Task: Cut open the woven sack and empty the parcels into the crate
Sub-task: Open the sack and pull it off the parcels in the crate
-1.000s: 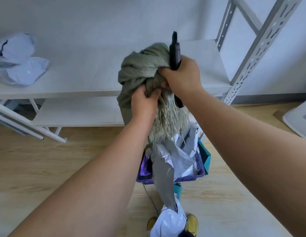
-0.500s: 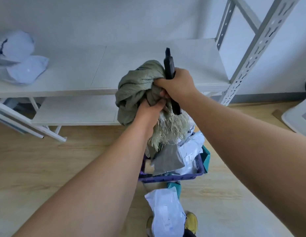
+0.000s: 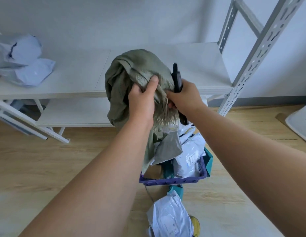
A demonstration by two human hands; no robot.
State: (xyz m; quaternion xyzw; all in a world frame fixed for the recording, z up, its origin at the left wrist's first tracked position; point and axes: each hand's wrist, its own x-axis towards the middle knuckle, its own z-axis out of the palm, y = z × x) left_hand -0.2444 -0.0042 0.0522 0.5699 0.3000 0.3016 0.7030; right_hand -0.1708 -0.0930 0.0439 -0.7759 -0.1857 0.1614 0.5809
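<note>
The woven sack (image 3: 131,79) hangs bunched, held up by both hands above the crate (image 3: 172,179). The left hand (image 3: 142,100) clutches its cloth, thumb on top; the right hand (image 3: 186,96) grips the frayed edge together with one black cutter (image 3: 176,77). Several parcels (image 3: 190,156) fill the crate below the grip; one parcel (image 3: 169,218) lies on the floor.
</note>
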